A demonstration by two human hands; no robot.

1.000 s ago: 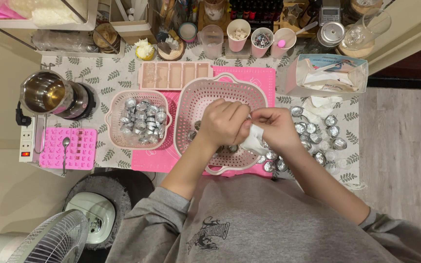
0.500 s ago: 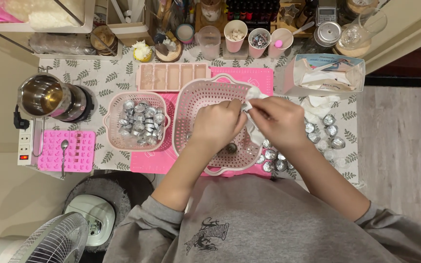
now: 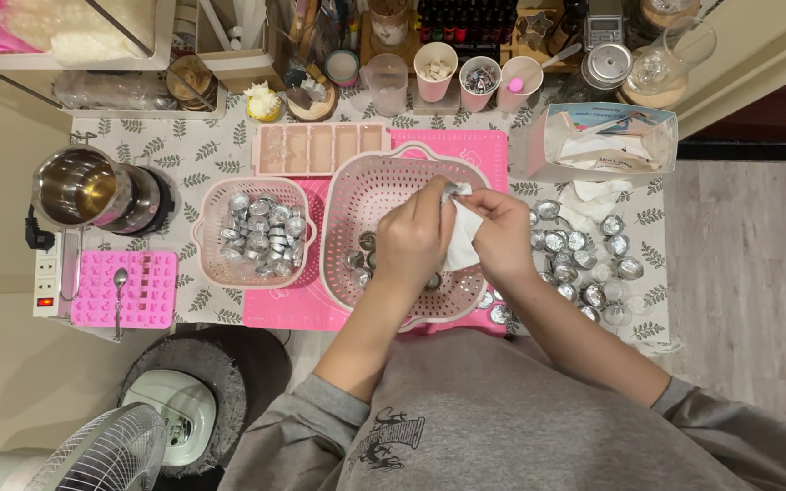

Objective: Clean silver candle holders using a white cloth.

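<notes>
Overhead, both hands meet above the large pink basket [image 3: 357,195] at the middle of the worktop [image 3: 184,150]. Left hand [image 3: 414,238] is curled, fingers closed round a small silver metal cup [image 3: 455,191] held at the fingertips, just over the basket's far right rim. Right hand [image 3: 500,235] is closed on a white tissue [image 3: 462,238], which is pressed against the cup; the tissue hangs between the two palms. Hands touching each other at the fingertips.

Inside the large basket, a few more metal cups [image 3: 363,247] lie on the bottom, partly hidden under the left hand.

Left of it, touching or nearly so, a smaller pink basket [image 3: 213,207] holds a heap of the same silver cups [image 3: 261,232]. Right of the large basket, a loose scatter of cups [image 3: 579,255] sits on the leaf-print cloth, near the right forearm.

Beyond the baskets: a pale pink mould tray [image 3: 320,148] with long compartments. Far right at the back, an open tissue box [image 3: 607,136]. Far left, a steel pot [image 3: 79,186], and nearer the body a bright pink mould [image 3: 143,291] with a spoon [image 3: 119,295] lying on it.

Grey sleeves at the bottom edge; a fan [image 3: 106,450] shows on the floor, lower left.
</notes>
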